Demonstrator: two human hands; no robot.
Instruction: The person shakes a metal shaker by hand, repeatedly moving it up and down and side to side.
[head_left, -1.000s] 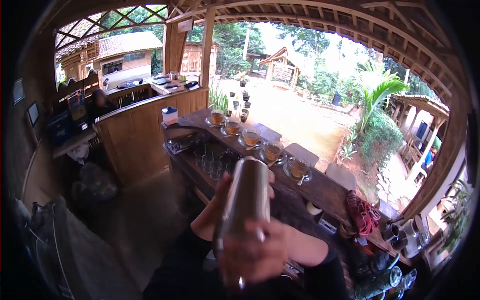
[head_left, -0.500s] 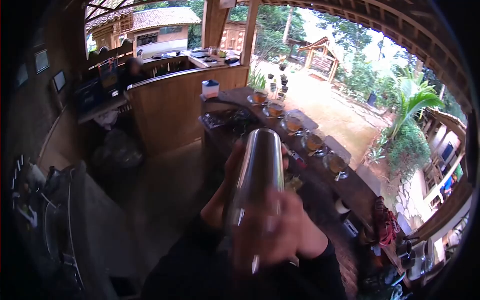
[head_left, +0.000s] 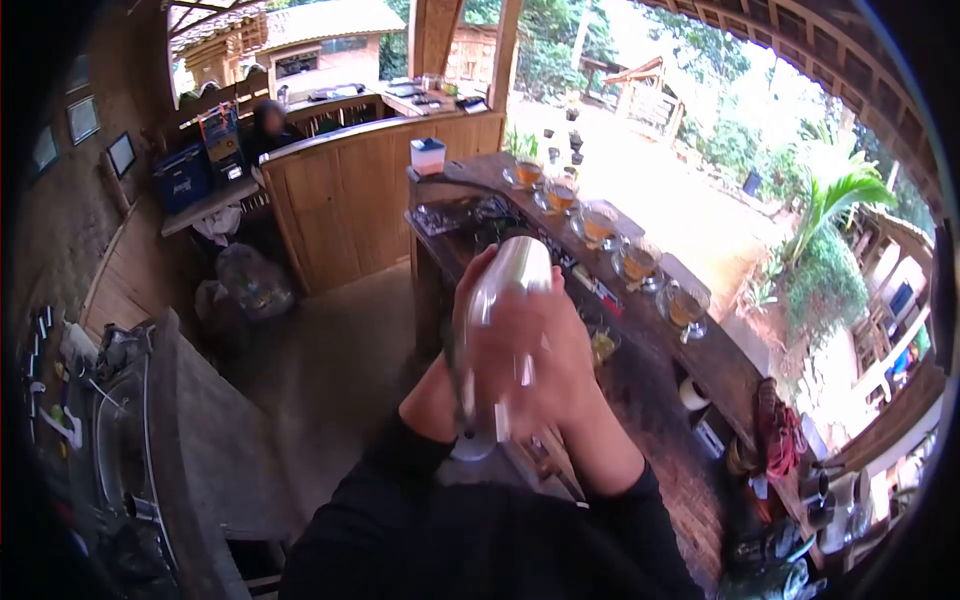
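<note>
- Top [head_left: 500, 540]: black, long-sleeved, dark all over; the cloth across the torso looks plain and matte, its folds almost lost in the shadow at the lower edge of the view.
- Left sleeve [head_left: 385, 490]: the same black; its cuff [head_left: 425, 440] ends on the forearm in a simple, slightly curved edge, short of the wrist.
- Right sleeve [head_left: 640, 530]: also black; its hem [head_left: 622, 493] is a dark rounded band, with a length of bare forearm beyond it.
- Left hand [head_left: 474, 285]: bare; partly hidden, so its finer details cannot be told.
- Right hand [head_left: 530, 350]: bare; 5 fingers cannot be counted through the blur.
</note>
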